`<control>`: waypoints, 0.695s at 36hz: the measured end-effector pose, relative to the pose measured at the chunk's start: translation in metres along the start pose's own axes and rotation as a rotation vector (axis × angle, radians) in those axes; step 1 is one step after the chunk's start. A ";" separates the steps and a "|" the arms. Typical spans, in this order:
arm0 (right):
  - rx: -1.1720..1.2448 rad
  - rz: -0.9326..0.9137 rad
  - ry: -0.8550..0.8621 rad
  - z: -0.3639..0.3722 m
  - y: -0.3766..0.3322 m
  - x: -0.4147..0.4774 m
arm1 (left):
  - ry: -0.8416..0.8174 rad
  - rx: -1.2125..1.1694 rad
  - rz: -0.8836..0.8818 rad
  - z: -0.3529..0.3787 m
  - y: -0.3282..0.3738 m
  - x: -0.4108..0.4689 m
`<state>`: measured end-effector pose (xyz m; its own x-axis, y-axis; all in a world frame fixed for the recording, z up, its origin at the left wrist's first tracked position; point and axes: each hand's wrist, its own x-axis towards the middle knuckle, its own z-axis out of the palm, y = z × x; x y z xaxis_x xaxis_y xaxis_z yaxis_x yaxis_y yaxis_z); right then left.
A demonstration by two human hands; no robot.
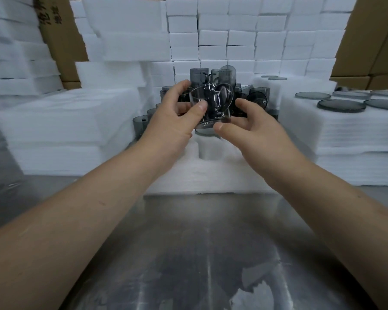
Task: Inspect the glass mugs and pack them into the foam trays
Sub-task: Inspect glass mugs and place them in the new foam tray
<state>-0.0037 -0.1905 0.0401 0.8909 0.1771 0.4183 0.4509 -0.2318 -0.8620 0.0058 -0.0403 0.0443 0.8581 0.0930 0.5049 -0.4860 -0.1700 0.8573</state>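
Observation:
A smoky grey glass mug (213, 104) is held tilted above a white foam tray (211, 173), its mouth turned toward me. My left hand (175, 117) grips its left side, thumb pressed on the wall and fingers curled behind. My right hand (244, 121) holds the lower right side, thumb at the base rim and fingers around the far side. A round cutout (207, 148) in the tray lies right under the mug. Behind my hands stands a heap of more grey mugs (220, 77), partly hidden.
Stacks of white foam pieces (233, 36) wall off the back and the left side (54, 121). On the right foam stack (336, 135) lie several grey glass lids (341, 105). Cardboard boxes (372, 34) stand behind. A shiny metal table (199, 253) extends toward me.

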 end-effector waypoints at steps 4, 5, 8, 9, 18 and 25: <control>0.042 0.000 0.013 0.000 0.001 0.000 | -0.046 0.040 -0.028 0.001 -0.001 0.000; 0.043 0.001 0.018 -0.001 0.001 0.000 | -0.041 0.038 -0.021 0.001 -0.002 0.000; 0.039 0.011 0.078 0.000 0.000 -0.001 | 0.006 -0.001 0.010 0.003 0.000 -0.002; 0.042 0.012 0.119 0.000 0.000 -0.001 | 0.025 -0.001 0.021 0.004 0.000 -0.002; -0.328 -0.401 0.014 0.013 -0.011 -0.021 | 0.184 -0.015 -0.045 0.005 0.008 0.002; -0.626 -0.456 -0.431 0.020 -0.019 -0.032 | 0.014 0.358 -0.031 0.006 0.011 0.017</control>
<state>-0.0417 -0.1730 0.0376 0.5751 0.6959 0.4300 0.8175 -0.5089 -0.2697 0.0161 -0.0469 0.0622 0.8680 0.1169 0.4826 -0.3685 -0.4998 0.7838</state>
